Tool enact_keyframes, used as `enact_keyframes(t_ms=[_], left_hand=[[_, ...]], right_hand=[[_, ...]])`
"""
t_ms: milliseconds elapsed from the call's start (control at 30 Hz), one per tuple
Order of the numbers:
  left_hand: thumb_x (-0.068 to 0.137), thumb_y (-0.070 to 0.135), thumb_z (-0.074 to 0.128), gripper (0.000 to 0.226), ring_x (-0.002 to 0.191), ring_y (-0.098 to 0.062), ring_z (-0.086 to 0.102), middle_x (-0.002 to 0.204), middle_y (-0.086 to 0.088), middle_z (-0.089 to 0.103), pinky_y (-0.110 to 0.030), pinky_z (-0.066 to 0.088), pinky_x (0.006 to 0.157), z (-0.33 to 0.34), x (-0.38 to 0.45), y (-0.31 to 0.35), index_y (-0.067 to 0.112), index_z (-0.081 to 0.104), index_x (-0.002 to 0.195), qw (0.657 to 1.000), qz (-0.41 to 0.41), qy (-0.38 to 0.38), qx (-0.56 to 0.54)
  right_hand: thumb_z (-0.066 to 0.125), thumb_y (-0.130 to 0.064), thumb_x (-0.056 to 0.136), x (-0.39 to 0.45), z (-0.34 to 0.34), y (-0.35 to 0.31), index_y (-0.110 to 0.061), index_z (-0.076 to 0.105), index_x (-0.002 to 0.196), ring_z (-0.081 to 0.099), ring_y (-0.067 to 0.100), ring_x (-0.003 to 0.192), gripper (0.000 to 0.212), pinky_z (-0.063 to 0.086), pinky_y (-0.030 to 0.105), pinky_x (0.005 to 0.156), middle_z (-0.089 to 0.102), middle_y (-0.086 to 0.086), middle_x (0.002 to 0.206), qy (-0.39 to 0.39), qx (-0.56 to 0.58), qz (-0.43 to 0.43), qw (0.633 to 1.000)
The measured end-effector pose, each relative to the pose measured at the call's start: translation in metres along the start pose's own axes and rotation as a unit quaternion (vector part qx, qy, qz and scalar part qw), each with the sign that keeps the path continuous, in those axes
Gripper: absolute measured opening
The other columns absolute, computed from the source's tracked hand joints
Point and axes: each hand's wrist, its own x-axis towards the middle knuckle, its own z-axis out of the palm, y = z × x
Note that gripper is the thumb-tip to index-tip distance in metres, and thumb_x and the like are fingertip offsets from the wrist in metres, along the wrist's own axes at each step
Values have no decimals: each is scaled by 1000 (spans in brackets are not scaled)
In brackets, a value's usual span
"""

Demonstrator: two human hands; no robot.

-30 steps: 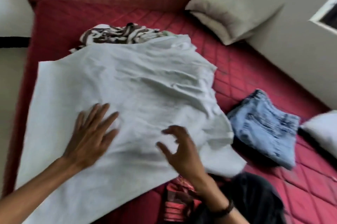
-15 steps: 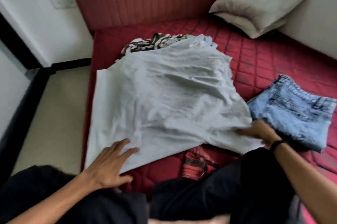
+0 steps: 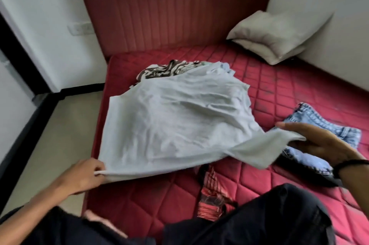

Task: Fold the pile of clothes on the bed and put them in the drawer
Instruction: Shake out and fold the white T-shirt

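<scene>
Status: early. White shirt (image 3: 179, 117) spread on bed (image 3: 279, 77), draped over rest of pile; not folded yet. L hand (image 3: 83, 177) pinches near-left hem corner, fingers curled round the edge. R hand (image 3: 313, 143) holds the right sleeve/corner, thumb on top, fabric lifted slightly. Looks like setup for 1st fold. Done so far: folded jeans (image 3: 327, 125) on bed just beyond R hand. Left: striped garment (image 3: 165, 70) under shirt at far end, red patterned piece (image 3: 211, 189) near knees, maybe more hidden. Drawer not in view, so nothing visibly stowed.
</scene>
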Motion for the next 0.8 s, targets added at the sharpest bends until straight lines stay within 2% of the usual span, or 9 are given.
enact_keyframes(t_ms=[100, 167, 333, 433, 500, 567, 633, 700, 800], left_hand=[[77, 31, 78, 17, 62, -3, 64, 62, 16, 68, -26, 48, 58, -24, 29, -19, 41, 72, 64, 995, -31, 42, -85], [69, 47, 72, 7, 65, -14, 67, 60, 11, 68, -30, 48, 61, -33, 52, -28, 40, 74, 68, 986, -46, 75, -139], [50, 71, 57, 57, 62, -28, 65, 55, -1, 64, -32, 40, 54, -35, 130, -57, 18, 71, 63, 958, -94, 149, -226], [49, 70, 57, 54, 67, -35, 66, 60, -5, 67, -34, 47, 62, -28, 169, -61, 21, 72, 66, 946, -118, 178, -242], [56, 64, 59, 62, 84, -42, 67, 87, -15, 73, -49, 55, 77, -15, 188, -57, 18, 73, 94, 936, -109, 223, -251], [70, 66, 65, 56, 100, -33, 63, 111, -4, 68, -51, 54, 84, 3, 189, -50, 31, 64, 113, 952, -51, 258, -159], [70, 73, 71, 51, 102, -9, 52, 122, 22, 50, -34, 46, 87, 33, 169, -51, 53, 53, 114, 971, 57, 217, -81], [68, 74, 73, 55, 99, 2, 43, 120, 30, 40, -29, 37, 84, 70, 145, -54, 60, 45, 113, 972, 161, 167, -36], [81, 53, 65, 41, 99, -3, 47, 115, 29, 38, -30, 34, 82, 96, 128, -68, 55, 41, 115, 951, 262, 156, 50]], right_hand=[[53, -7, 102, 17, 26, -50, -10, 67, 95, 70, 6, 60, 16, 59, 19, 57, 74, -1, 70, 22, 70, -38, 997], [59, -6, 100, 42, 47, -80, -14, 65, 97, 69, 6, 66, 10, 58, 18, 55, 73, -4, 75, 30, 57, -66, 996], [66, -2, 93, 133, 98, -131, -9, 65, 88, 65, 16, 68, 9, 57, 24, 47, 63, 9, 87, 81, 63, -82, 991], [62, 2, 94, 173, 124, -146, -10, 63, 100, 71, 15, 66, 13, 62, 32, 62, 64, 9, 90, 72, 67, -132, 986], [64, -1, 93, 191, 127, -141, -17, 59, 120, 71, 17, 84, 32, 61, 39, 78, 69, 5, 99, 79, 59, -173, 980], [71, -14, 89, 197, 115, -120, -20, 59, 128, 67, 13, 86, 41, 59, 36, 76, 71, 2, 102, 132, -52, -226, 964], [81, -31, 83, 194, 89, -81, -17, 68, 110, 61, 11, 73, 33, 51, 30, 64, 72, 0, 93, 157, -208, -242, 934], [87, -44, 77, 187, 57, -37, -12, 68, 86, 51, 17, 66, 39, 42, 35, 62, 63, 8, 75, 118, -314, -178, 925], [93, -38, 59, 170, 26, 11, -12, 73, 80, 49, 20, 69, 39, 45, 34, 65, 64, 9, 76, 13, -236, 1, 972]])
